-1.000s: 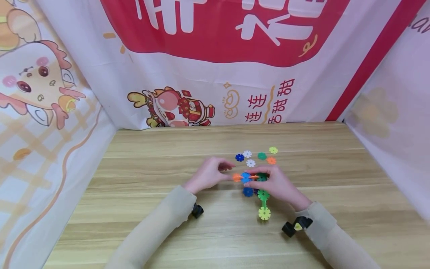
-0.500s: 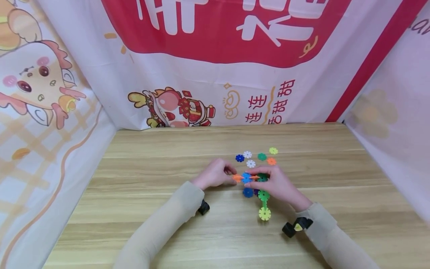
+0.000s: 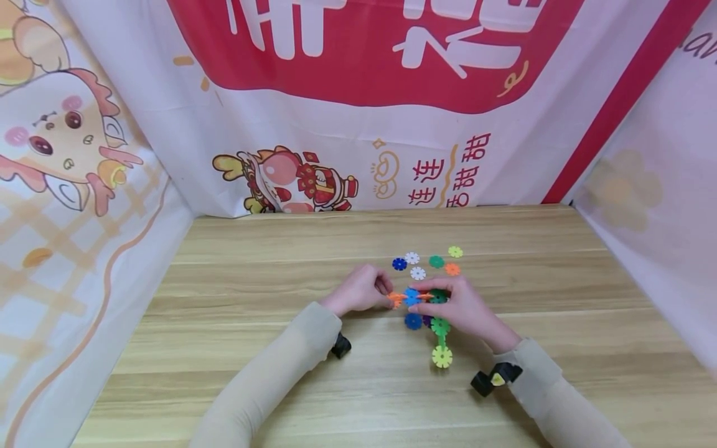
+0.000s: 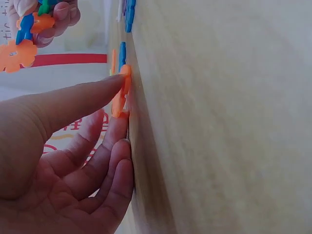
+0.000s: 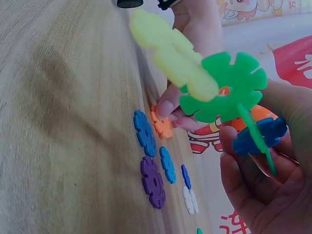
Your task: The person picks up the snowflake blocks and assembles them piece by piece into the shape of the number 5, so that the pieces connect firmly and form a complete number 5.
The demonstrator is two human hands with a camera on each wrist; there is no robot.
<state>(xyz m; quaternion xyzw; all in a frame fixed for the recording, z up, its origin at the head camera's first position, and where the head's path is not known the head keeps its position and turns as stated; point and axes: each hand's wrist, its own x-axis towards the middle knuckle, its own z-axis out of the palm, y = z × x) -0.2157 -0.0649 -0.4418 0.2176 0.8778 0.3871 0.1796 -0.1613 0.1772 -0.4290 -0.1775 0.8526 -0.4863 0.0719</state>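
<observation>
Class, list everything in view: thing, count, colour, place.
Joined discs: several, some hidden; orange, blue, green, yellow; in the right hand
Pinched disc: one, orange, in the left hand
White discs: two, white, beyond the hands
Navy disc: one, navy, left of the white
Green disc: one, green, right of the white
Yellow disc: one, yellow, right of the green
Orange disc: one, orange, nearer than the yellow
Blue discs: two, blue, between the hands
Purple disc: one, purple, beside the blue
Table: one, light brown, below
Printed cloth: count unclear, white-red, back and sides
Wrist devices: two, black, on wrists
Sleeves: two, beige, both arms
Hands: two, bare, holding discs
</observation>
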